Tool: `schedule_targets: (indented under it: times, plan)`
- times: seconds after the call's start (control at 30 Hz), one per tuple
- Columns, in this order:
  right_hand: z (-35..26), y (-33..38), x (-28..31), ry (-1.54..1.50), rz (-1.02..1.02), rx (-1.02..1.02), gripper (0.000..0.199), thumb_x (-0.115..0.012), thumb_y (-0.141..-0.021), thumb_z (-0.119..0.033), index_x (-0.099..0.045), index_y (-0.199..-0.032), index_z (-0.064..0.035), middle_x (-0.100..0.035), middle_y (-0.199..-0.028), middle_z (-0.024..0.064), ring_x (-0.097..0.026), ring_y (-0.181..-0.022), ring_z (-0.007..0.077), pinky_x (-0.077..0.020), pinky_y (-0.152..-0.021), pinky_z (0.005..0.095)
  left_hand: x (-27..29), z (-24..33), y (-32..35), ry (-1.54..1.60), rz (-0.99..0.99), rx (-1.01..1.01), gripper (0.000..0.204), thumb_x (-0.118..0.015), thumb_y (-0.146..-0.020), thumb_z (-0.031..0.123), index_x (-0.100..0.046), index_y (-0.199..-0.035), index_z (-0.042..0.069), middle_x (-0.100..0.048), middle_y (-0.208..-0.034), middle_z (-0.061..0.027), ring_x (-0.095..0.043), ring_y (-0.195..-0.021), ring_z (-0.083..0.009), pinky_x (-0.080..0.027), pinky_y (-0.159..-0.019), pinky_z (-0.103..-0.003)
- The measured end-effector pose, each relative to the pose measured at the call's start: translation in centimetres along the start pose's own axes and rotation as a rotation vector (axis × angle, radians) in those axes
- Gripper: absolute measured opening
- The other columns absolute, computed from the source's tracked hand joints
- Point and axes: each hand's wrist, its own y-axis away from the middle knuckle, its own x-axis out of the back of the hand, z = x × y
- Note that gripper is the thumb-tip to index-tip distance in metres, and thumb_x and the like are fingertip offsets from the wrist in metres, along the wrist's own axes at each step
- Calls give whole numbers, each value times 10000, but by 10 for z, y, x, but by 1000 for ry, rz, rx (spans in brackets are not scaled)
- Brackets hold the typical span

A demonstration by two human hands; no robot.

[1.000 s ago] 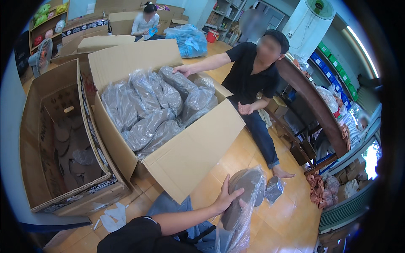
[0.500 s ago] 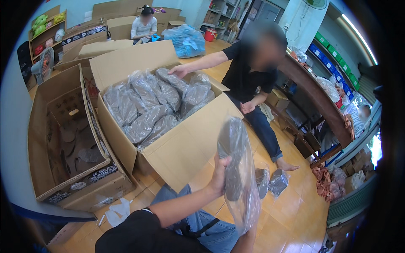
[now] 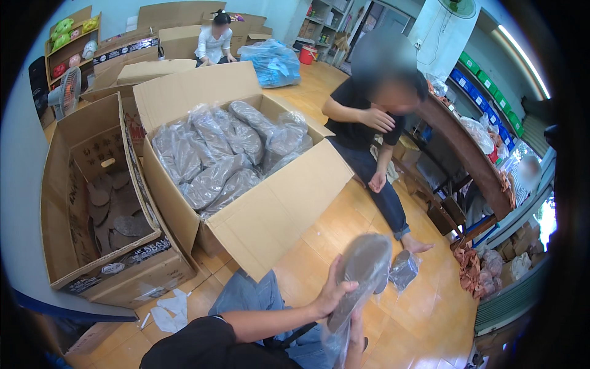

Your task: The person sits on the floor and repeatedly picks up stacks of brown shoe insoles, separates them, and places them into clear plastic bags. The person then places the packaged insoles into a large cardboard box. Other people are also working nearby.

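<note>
Up and to the left of the left hand [image 3: 332, 294] stands a big open cardboard box [image 3: 276, 215], its near flap hanging toward the hand, packed with clear plastic bags of grey-brown insoles [image 3: 215, 160]. Farther left of the hand, touching that box, sits a second open carton [image 3: 74, 184] with loose dark insoles [image 3: 114, 212] on its bottom. Above and right of the hand a person in a dark shirt [image 3: 362, 117] sits on the wooden floor [image 3: 424, 307], legs stretched out, near a dark wooden counter [image 3: 467, 154].

The left hand is clamped around a plastic-wrapped bundle of insoles [image 3: 362, 270], thumb over its left edge, holding it upright just above the lap. The right hand [image 3: 355, 335] is just below the bundle at its loose plastic tail; whether its fingers are closed on the plastic cannot be told. Just right of the bundle, a smaller bagged pack [image 3: 402, 270] lies on the floor. Left of the forearm, scraps of white paper [image 3: 166, 310] lie beside the carton.
</note>
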Motion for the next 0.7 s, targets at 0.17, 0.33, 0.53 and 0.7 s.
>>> schedule_targets:
  times: [0.17, 0.33, 0.53, 0.7]
  plan:
    - [24, 17, 12, -47, -175, -154, 762, -583, -879, -443, -294, -1464, -50, -453, -1363, 154, -475, -1233, 291, -394, -1034, 408, 0, -15, 1, -256, -27, -73, 1086, -706, -764, 416, -62, -1488, -75, -228, -1467, -310, -236, -1394, -390, -197, -1152, -439]
    - [14, 22, 0, -99, -177, -192, 764, -566, -869, -478, -318, -1454, -53, -465, -1356, 159, -512, -1193, 309, -438, -1000, 412, -3, -15, -1, -415, 38, 4, 1107, -719, -750, 493, -113, -1486, -69, -250, -1431, -337, -259, -1368, -432, -232, -1135, -455]
    - [9, 12, -20, -634, 85, -185, 839, -609, -754, -534, -374, -1434, -103, -535, -1295, 97, -543, -1131, 319, -449, -955, 473, -11, 18, -3, -619, -188, -7, 898, -645, -844, 495, -249, -1471, -11, -282, -1438, -299, -318, -1340, -416, -273, -1111, -441]
    - [28, 15, 6, -733, 98, -435, 756, -593, -726, -583, -478, -1356, -181, -544, -1306, 98, -521, -1157, 316, -403, -927, 554, -17, 107, -54, -900, -347, -512, 678, -587, -912, 403, -376, -1403, -14, -408, -1378, -268, -389, -1306, -394, -330, -1083, -432]
